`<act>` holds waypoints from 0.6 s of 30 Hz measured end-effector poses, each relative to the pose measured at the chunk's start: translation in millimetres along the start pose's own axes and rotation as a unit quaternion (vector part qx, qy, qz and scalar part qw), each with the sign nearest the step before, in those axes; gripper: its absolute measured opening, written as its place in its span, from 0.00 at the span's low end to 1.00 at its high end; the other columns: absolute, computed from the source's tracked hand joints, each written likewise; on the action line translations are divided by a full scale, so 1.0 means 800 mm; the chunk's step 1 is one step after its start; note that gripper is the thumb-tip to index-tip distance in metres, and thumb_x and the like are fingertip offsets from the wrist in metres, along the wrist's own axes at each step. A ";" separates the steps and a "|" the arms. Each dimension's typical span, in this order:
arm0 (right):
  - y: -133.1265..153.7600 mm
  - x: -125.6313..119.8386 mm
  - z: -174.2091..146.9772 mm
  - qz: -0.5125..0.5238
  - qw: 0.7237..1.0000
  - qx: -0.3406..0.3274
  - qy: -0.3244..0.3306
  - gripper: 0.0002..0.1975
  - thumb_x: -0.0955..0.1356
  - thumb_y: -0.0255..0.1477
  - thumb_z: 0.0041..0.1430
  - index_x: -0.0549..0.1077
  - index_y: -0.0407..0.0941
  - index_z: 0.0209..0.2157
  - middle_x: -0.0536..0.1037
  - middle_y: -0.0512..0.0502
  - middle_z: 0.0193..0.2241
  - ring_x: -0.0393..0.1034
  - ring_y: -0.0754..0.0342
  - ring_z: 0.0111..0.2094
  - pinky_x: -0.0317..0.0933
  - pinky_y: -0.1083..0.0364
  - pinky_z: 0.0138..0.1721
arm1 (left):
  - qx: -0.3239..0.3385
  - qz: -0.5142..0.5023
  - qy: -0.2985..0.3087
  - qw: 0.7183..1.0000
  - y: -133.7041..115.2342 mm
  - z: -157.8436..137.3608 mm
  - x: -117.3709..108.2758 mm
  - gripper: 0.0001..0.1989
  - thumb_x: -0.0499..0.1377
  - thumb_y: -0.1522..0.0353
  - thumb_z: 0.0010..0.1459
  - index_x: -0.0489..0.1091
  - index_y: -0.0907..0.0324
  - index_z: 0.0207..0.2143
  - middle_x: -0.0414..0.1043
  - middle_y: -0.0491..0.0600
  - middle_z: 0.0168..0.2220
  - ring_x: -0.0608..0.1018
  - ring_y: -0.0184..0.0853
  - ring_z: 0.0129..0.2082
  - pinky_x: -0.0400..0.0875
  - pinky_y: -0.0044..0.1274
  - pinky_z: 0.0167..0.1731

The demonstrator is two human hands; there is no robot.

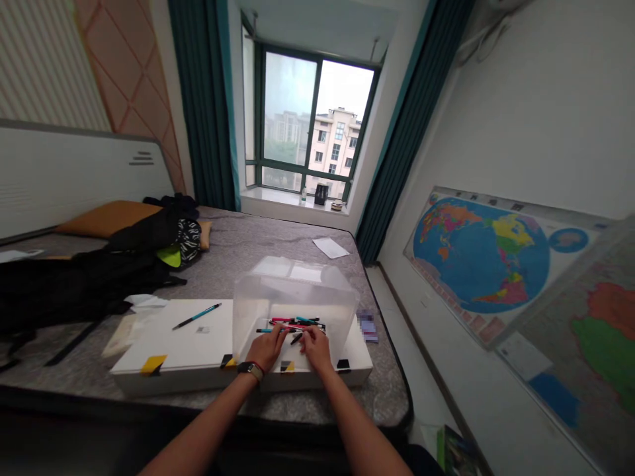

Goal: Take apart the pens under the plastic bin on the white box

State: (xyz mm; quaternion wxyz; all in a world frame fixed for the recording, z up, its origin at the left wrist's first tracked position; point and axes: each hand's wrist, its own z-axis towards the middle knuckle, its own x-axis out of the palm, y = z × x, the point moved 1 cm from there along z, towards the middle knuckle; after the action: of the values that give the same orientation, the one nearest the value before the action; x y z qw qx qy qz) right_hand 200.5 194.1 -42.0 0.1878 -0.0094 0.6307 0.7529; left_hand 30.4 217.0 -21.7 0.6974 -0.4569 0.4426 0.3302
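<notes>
A clear plastic box [295, 291] stands on a white flat carton, its open side towards me. Inside its front part lies a loose pile of pens [307, 320] in red, blue and black. My left hand [265, 347], wearing a watch, reaches in from the left; its fingers are drawn together at a light-blue pen [262, 330]. From the right comes my right hand [316, 347], thumb and fingers pinched at a short dark pen [296, 339]. The fingertips partly cover both pens. Apart from the pile, a blue-and-black pen [197, 317] lies on the carton's left half.
The white carton [171, 344] with yellow and black tape rests on a grey mattress [248, 231]. Dark clothing or bags [84, 284] and an orange cushion [109, 218] are at left. White paper [331, 248] lies behind the box, a purple packet [368, 328] to its right.
</notes>
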 end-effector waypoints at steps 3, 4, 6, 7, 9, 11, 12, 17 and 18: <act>0.002 -0.001 -0.002 -0.010 1.000 -0.014 0.017 0.11 0.62 0.35 0.58 0.70 0.43 0.29 0.74 0.51 0.20 0.67 0.59 0.17 0.61 0.61 0.21 | -0.006 0.015 0.005 1.000 0.000 0.001 0.002 0.21 0.36 0.56 0.66 0.62 0.55 0.46 0.75 0.49 0.30 0.78 0.37 0.31 0.58 0.21 0.24; 0.002 -0.002 -0.002 -0.011 1.000 -0.017 0.024 0.12 0.61 0.35 0.58 0.70 0.43 0.28 0.74 0.51 0.19 0.67 0.59 0.17 0.61 0.61 0.21 | -0.007 0.016 0.003 1.000 0.000 0.000 0.002 0.21 0.36 0.56 0.66 0.62 0.55 0.46 0.75 0.49 0.30 0.78 0.37 0.31 0.57 0.21 0.24; 0.003 -0.003 -0.003 -0.012 0.999 -0.022 0.035 0.13 0.61 0.36 0.59 0.70 0.43 0.28 0.74 0.51 0.19 0.66 0.59 0.17 0.60 0.61 0.22 | -0.006 0.012 0.001 1.000 0.000 0.000 0.001 0.21 0.36 0.57 0.66 0.62 0.55 0.46 0.75 0.49 0.30 0.78 0.37 0.31 0.57 0.21 0.25; 0.004 -0.003 -0.003 -0.014 0.999 -0.025 0.041 0.14 0.60 0.36 0.60 0.70 0.43 0.28 0.74 0.51 0.19 0.65 0.59 0.17 0.60 0.61 0.22 | -0.005 0.008 0.000 1.000 0.000 0.000 0.001 0.20 0.36 0.57 0.66 0.62 0.55 0.46 0.75 0.49 0.30 0.78 0.36 0.31 0.57 0.21 0.25; 0.006 -0.004 -0.003 -0.027 0.998 -0.031 0.048 0.18 0.58 0.39 0.62 0.71 0.43 0.28 0.75 0.51 0.19 0.64 0.60 0.17 0.59 0.61 0.23 | -0.001 -0.001 0.001 1.000 -0.001 -0.001 -0.001 0.20 0.37 0.56 0.66 0.62 0.54 0.46 0.75 0.48 0.30 0.78 0.36 0.31 0.57 0.21 0.25; 0.007 -0.006 -0.002 -0.053 0.996 -0.036 0.054 0.21 0.57 0.41 0.64 0.72 0.43 0.28 0.74 0.51 0.19 0.65 0.59 0.19 0.58 0.61 0.25 | 0.010 -0.012 0.004 1.000 -0.002 -0.001 -0.003 0.20 0.38 0.55 0.65 0.62 0.53 0.47 0.75 0.47 0.30 0.78 0.36 0.31 0.57 0.21 0.25; 0.009 -0.006 -0.002 -0.070 0.995 -0.039 0.056 0.22 0.57 0.42 0.64 0.72 0.43 0.28 0.74 0.51 0.19 0.66 0.59 0.20 0.57 0.61 0.27 | 0.016 -0.019 0.008 1.000 -0.002 -0.001 -0.005 0.21 0.38 0.54 0.65 0.62 0.52 0.47 0.75 0.47 0.30 0.77 0.36 0.31 0.58 0.21 0.26; 0.013 -0.008 -0.001 -0.123 0.989 -0.052 0.067 0.23 0.58 0.44 0.63 0.73 0.44 0.25 0.75 0.50 0.20 0.67 0.57 0.24 0.55 0.60 0.29 | 0.033 -0.073 0.042 0.996 -0.003 0.001 -0.011 0.19 0.41 0.54 0.64 0.64 0.51 0.47 0.74 0.44 0.26 0.77 0.34 0.30 0.60 0.20 0.28; 0.014 -0.008 0.000 -0.124 0.989 -0.051 0.068 0.23 0.59 0.44 0.62 0.74 0.44 0.25 0.75 0.50 0.20 0.67 0.57 0.24 0.55 0.60 0.29 | 0.037 -0.085 0.045 0.995 -0.003 0.001 -0.012 0.19 0.41 0.54 0.64 0.64 0.50 0.47 0.74 0.43 0.25 0.77 0.33 0.30 0.60 0.20 0.28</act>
State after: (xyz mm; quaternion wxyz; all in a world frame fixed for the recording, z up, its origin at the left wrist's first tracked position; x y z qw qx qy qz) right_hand 203.4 190.5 -30.0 0.2353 -0.1482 0.5966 0.7528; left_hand 29.2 216.1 -11.9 0.7190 -0.4806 0.4450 0.2324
